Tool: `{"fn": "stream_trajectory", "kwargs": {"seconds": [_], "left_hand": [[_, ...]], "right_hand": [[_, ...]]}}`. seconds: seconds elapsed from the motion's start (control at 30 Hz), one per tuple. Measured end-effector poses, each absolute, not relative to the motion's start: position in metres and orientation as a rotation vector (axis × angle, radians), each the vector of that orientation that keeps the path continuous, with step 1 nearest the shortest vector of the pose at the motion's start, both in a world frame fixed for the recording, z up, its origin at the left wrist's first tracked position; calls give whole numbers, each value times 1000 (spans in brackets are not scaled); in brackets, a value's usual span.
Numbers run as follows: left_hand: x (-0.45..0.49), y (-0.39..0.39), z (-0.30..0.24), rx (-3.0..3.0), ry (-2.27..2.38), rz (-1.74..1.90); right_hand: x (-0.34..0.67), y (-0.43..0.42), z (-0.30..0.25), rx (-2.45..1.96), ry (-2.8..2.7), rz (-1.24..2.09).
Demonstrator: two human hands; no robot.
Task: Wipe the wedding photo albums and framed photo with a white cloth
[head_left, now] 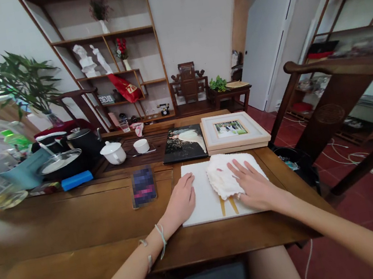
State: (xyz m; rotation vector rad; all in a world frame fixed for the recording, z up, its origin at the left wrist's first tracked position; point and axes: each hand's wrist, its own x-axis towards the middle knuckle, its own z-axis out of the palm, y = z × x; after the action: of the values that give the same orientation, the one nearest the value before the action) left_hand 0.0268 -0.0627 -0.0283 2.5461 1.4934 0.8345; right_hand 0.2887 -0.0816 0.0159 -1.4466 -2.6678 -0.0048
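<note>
A white board (pixel 201 204) with two yellow strips showing lies flat near the table's front edge. Over its upper right part is a white cloth (pixel 223 183). My right hand (pixel 252 185) rests flat on the cloth, fingers spread, pressing it against the board. At the board's left edge lies my left hand (pixel 184 197), its fingers stretched out over the rim. What the cloth covers on the board is hidden.
Behind the board lie a dark photo panel (pixel 183 142) and a pale framed picture (pixel 217 148). To the left are a pixelated dark item (pixel 143 187), a white lidded cup (pixel 113 152), a small white bowl (pixel 142 146) and a blue block (pixel 77 180). A wooden chair (pixel 332 109) stands right.
</note>
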Motion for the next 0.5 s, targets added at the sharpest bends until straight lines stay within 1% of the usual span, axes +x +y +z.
{"fn": "stream_trajectory", "kwargs": {"seconds": [0.13,0.23,0.33,0.5], "left_hand": [[28,-63,-26,2556,1503,800],[28,-63,-24,2541,1524,779],[28,-63,-22,2535,1524,767],[25,-61,-20,2545,1500,783]], "right_hand": [[287,-124,20,-1498,-2652,-10],[288,-132,25,-1509,-2675,37],[292,-112,26,-1490,-2687,66],[298,-54,20,-1555,-2642,47]]}}
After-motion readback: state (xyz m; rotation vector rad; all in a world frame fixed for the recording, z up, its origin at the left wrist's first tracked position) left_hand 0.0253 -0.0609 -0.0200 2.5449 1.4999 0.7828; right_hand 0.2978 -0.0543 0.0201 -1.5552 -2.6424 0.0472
